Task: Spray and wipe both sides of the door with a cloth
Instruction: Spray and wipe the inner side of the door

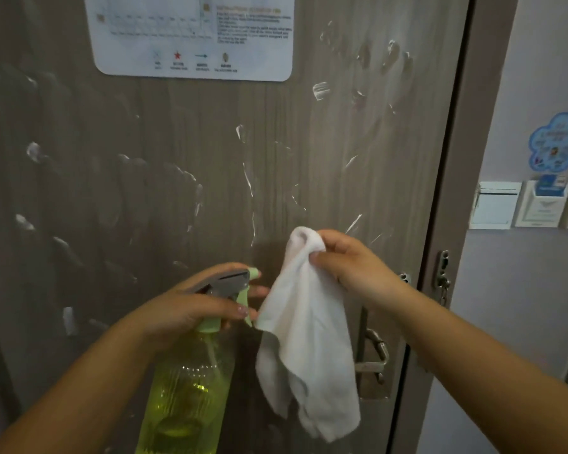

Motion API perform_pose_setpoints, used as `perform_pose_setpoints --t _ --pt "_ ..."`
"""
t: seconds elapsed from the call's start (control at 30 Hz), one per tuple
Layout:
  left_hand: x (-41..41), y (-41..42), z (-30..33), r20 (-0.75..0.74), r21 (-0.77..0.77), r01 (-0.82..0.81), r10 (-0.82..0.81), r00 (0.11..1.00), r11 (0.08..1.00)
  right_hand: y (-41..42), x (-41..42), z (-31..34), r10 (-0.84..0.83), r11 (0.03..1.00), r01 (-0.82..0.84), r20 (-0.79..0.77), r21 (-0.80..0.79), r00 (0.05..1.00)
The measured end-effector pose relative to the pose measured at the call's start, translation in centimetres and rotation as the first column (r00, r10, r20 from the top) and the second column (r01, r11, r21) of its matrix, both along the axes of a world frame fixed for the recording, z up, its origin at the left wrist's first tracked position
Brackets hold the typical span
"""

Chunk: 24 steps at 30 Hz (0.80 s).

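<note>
The door point(210, 198) fills the view, shut against its frame point(453, 191), and it's wet: white foam streaks and smeared swipes run across the wood, thickest at upper right. The right hand point(351, 267) pinches the white cloth point(304, 339) by one bunched corner, the rest dangling loose in front of the door. The left hand point(194, 303) is wrapped around the neck of the green spray bottle point(191, 381), fingers at the trigger, nozzle aimed toward the cloth and door.

The risk here: a squeeze now likely soaks the cloth instead of the wood, and that hanging tail could snag on the door handle point(374, 352) just behind it. Foam left sitting may run down in drips. Up top, a paper notice point(194, 37) could get sprayed. On the wall to the right sit a card holder point(538, 204) and a blue sticker point(554, 142), clear of the work.
</note>
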<state>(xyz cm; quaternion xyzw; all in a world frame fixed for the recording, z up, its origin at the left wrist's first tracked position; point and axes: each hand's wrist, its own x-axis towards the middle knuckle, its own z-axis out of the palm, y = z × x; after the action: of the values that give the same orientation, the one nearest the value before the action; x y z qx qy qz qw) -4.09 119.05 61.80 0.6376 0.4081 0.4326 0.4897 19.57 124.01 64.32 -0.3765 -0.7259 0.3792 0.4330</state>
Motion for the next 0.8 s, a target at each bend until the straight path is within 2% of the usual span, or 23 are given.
perform_pose_setpoints --t 0.07,0.17,0.23,0.43,0.53,0.67,0.73,0.8 --pt "0.5 -0.2 -1.2 -0.037 0.014 -0.096 0.097 0.995 0.995 0.6 0.3 0.8 0.058 0.997 -0.057 0.017 -0.043 0.998" --pt "1.4 0.1 -2.8 -0.006 0.074 -0.244 0.245 0.970 0.967 1.3 0.4 1.4 0.159 0.966 -0.184 -0.146 -0.181 0.977" --pt "2.2 0.1 -3.8 0.036 0.109 -0.277 0.275 0.961 0.955 1.6 0.4 1.5 0.178 0.956 -0.221 -0.216 -0.193 0.960" --pt "4.5 0.0 -5.0 0.358 -0.009 -0.348 0.327 0.874 0.938 2.2 0.8 0.6 0.229 0.954 -0.244 -0.102 -0.174 0.968" --pt "4.7 0.0 -5.4 0.283 -0.011 -0.257 0.250 0.926 0.966 1.9 1.5 0.9 0.288 0.928 -0.286 -0.027 -0.238 0.957" --pt "4.5 0.4 -5.7 0.142 0.071 -0.281 0.269 0.953 0.957 1.9 3.5 1.9 0.366 0.901 -0.313 0.140 -0.300 0.920" --pt "4.0 1.1 -5.6 0.093 0.099 -0.274 0.265 0.960 0.957 2.2 4.2 2.1 0.384 0.894 -0.329 0.142 -0.303 0.912" --pt "3.3 1.9 -5.4 0.106 0.061 -0.304 0.297 0.949 0.951 2.6 4.5 2.4 0.379 0.894 -0.341 0.087 -0.289 0.921"
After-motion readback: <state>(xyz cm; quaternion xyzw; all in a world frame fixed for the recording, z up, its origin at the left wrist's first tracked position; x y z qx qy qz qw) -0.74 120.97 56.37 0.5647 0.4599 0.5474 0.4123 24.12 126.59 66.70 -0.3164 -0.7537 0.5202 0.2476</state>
